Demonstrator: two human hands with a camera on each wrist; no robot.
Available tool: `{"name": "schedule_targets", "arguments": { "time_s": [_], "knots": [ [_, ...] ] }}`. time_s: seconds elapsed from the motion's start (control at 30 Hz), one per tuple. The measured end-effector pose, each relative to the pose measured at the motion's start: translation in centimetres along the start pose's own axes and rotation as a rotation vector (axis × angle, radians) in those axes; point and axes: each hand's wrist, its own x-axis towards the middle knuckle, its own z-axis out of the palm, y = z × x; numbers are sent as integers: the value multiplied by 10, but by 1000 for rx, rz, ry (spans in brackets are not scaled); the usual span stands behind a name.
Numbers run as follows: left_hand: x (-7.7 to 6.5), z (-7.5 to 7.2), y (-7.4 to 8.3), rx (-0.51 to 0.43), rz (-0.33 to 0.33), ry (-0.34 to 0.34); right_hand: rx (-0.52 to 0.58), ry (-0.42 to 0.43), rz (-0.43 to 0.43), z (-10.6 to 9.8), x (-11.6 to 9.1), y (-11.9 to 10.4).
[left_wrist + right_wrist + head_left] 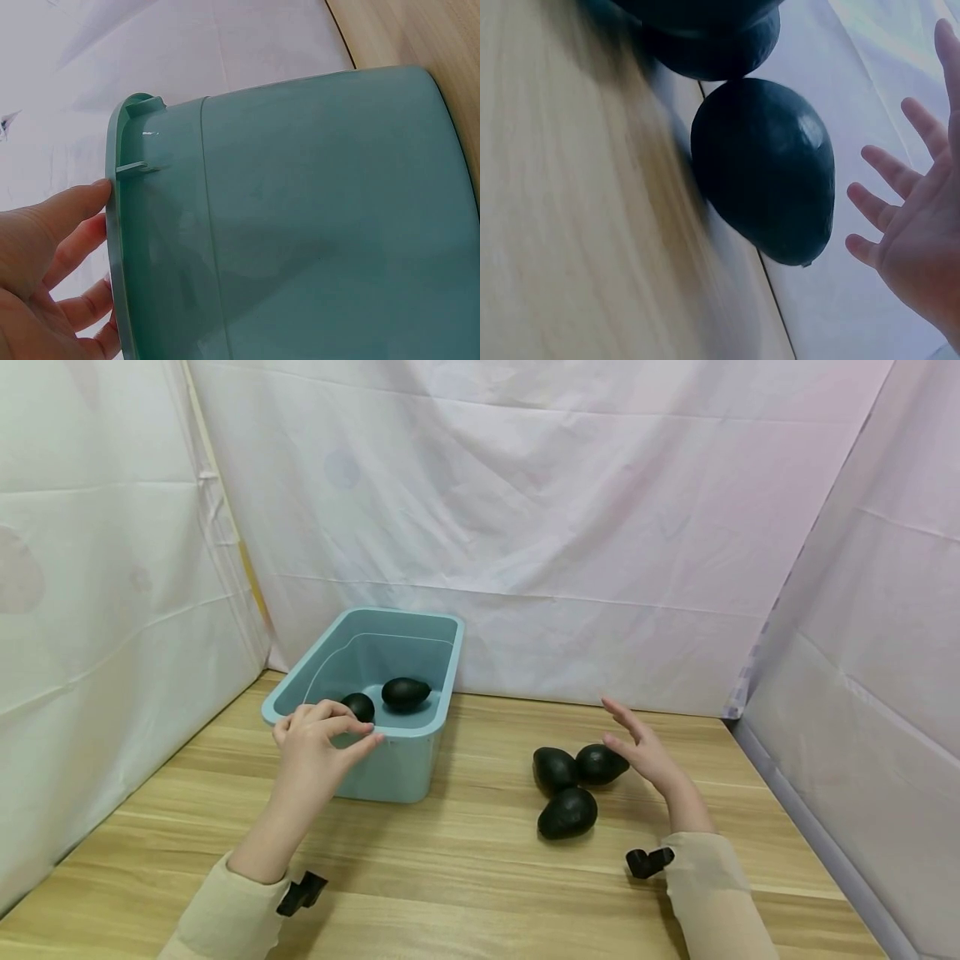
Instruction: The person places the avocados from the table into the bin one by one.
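Observation:
Two dark avocados lie in the blue-green plastic bin (pixel 397 768): one avocado (pixel 406 693) at its middle, the other avocado (pixel 360 707) partly hidden behind my left hand (pixel 318 747). That hand hovers at the bin's near rim, fingers loosely bent, thumb and index finger apart with nothing between them. In the left wrist view its thumb tip (pixel 99 192) is right at the rim. My right hand (pixel 645 756) is spread beside a cluster of three avocados on the table, nearest the right-hand avocado (pixel 600 764). The left avocado (pixel 555 770) and the front avocado (pixel 567 814) lie close by.
The wood-grain table (pixel 465 893) is bordered by a white cloth (pixel 562 527) behind and more cloth at both sides. Black wrist mounts (pixel 302 893) sit on both sleeves. The bin stands at the back left, close to the rear cloth.

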Motion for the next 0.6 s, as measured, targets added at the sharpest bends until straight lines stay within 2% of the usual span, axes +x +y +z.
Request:
{"name": "schedule_targets", "arguments": {
  "time_s": [0.13,0.37,0.6],
  "knots": [
    [0,0,0,1,0,1,-5,-6,1,-2,0,9],
    [0,1,-1,7,6,-1,-24,-3,54,-6,3,49],
    [0,1,0,4,3,-4,1,-7,51,-7,0,63]
  ]
}}
